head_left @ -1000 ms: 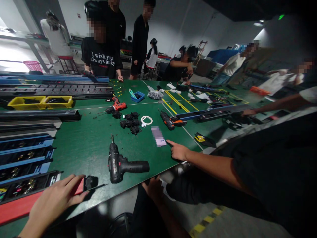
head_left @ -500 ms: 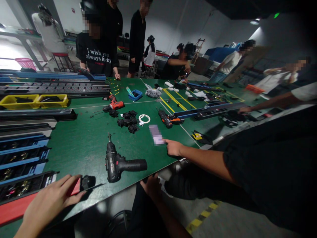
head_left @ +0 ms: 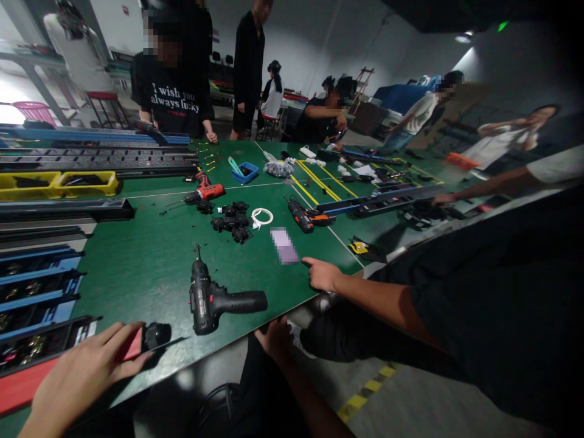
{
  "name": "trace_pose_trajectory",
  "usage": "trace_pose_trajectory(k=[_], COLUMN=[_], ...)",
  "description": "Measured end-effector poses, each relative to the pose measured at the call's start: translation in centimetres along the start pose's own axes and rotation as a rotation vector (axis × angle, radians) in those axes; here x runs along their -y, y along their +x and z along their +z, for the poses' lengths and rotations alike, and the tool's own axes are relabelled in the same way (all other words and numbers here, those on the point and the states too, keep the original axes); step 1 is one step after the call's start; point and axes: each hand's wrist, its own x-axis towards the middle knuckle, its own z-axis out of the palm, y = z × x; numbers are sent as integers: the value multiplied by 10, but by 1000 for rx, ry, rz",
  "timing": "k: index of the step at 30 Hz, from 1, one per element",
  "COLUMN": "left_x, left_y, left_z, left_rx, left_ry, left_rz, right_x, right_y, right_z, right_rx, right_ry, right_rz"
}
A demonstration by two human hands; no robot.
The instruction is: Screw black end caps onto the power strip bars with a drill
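Note:
At the lower left, my left hand [head_left: 84, 365] is closed over the end of a long red bar [head_left: 16, 389], thumb on the near side and fingers across the top. A black end piece [head_left: 156, 335] sticks out past my fingers. My right hand [head_left: 276, 342] is low at the table's front edge with thumb and fingers apart; nothing shows in it, and part of it is in shadow. Between the hands lies a black cordless drill [head_left: 204, 304] on its side, its bit pointing away from me.
A co-worker's hand [head_left: 323, 275] points beside a blurred-out flat item [head_left: 283, 246] on the green table [head_left: 137, 267]. Further off lie a red drill [head_left: 205, 192], black parts [head_left: 232, 222], a white cable coil [head_left: 262, 217] and an orange-black drill [head_left: 301, 214]. Blue rails [head_left: 41, 272] line the left.
The whole view has shifted slightly. The co-worker's pointing finger has drawn back from the blurred flat item. My left hand stays on the red bar, and my right hand keeps its place.

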Motion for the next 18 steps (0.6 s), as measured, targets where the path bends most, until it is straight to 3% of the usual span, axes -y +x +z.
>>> trace_pose_trajectory(k=[6, 13, 18], left_x=[5, 11, 11], left_y=[-2, -3, -2], left_z=[7, 12, 13], left_rx=[-30, 1, -20], left_ry=[148, 148, 103], left_rz=[60, 76, 33], right_x=[-5, -22, -27], right_y=[-1, 13, 20], right_z=[1, 36, 47], right_rx=[45, -35, -50], right_ry=[28, -14, -42], right_rz=[22, 134, 131])
